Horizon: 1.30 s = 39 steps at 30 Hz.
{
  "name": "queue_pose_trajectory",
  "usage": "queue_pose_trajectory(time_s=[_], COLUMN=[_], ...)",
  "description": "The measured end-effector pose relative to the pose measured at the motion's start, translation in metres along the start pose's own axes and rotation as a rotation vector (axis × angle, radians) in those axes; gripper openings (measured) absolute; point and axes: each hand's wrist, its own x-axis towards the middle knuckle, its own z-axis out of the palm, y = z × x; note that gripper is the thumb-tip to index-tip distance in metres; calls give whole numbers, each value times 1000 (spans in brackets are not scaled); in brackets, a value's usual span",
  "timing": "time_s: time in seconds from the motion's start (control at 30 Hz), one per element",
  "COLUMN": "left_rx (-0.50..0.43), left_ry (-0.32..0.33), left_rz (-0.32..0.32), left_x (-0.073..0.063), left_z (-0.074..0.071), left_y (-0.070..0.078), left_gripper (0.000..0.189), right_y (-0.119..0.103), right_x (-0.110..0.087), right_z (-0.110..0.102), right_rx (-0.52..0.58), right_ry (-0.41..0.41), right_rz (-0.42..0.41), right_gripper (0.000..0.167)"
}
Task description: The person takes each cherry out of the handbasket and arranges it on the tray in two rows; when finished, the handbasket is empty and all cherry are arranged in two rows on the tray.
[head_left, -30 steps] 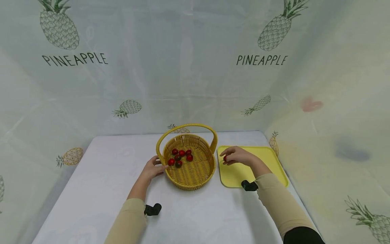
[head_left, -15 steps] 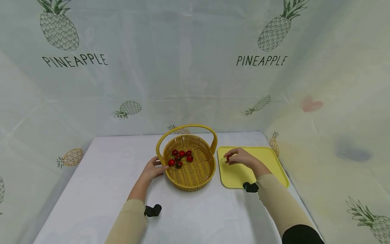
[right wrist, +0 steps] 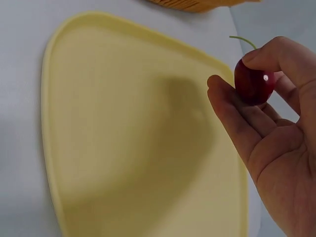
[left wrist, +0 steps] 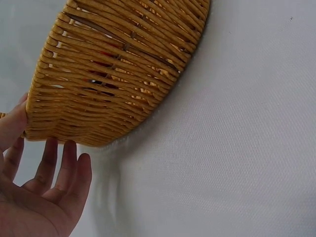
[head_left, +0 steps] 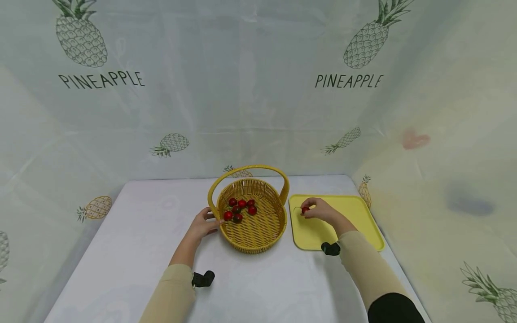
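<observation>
In the head view a round yellow wicker basket (head_left: 258, 233) with a tall arched handle stands mid-table. Several dark red cherries (head_left: 241, 203) lie in its left half. My left hand (head_left: 202, 224) grips the basket's left side, thumb at the rim and fingers along the outer wall; the left wrist view shows this hand (left wrist: 47, 182) close up against the weave. Over the left part of a yellow tray (head_left: 339, 237), my right hand (head_left: 321, 211) pinches a single cherry (right wrist: 254, 81) between thumb and fingers. Its thin green stem points away from the palm.
The tray lies just right of the basket on a white-covered table (head_left: 258, 287), near the table's right edge. A pineapple-printed sheet (head_left: 258, 112) hangs behind and along the sides. The right hand's shadow falls across the tray (right wrist: 98, 98).
My right hand has drawn slightly to the right over the tray, keeping its pinch on the cherry. The left hand and the basket have stayed put.
</observation>
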Motion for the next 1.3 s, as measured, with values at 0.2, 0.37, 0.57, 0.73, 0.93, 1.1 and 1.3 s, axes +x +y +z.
queue_pose_trajectory(time_s=[0.2,0.37,0.57,0.73,0.93,1.1,1.3], left_rx=[-10,-8,-7,-11,-5,-3,9], left_ry=[0,1,4,3,14,19,21], left_rz=[-2,1,-5,-7,-6,-9,-5], left_x=[1,0,-1,-1,-2,-2,-3], left_z=[0,0,0,0,1,2,3], left_y=[0,1,2,1,2,3,4], left_gripper=[50,51,53,54,53,51,52], right_y=[3,6,12,14,20,23,29], right_x=[7,13,20,24,31,36,44], right_z=[0,2,6,10,14,18,22], right_rx=[-94,-94,-129,-157,-151,-139,-137], right_ry=[56,78,138,197,243,281,319], right_rz=[-11,-5,-3,16,33,41,65], right_gripper=[23,23,24,25,26,27,29])
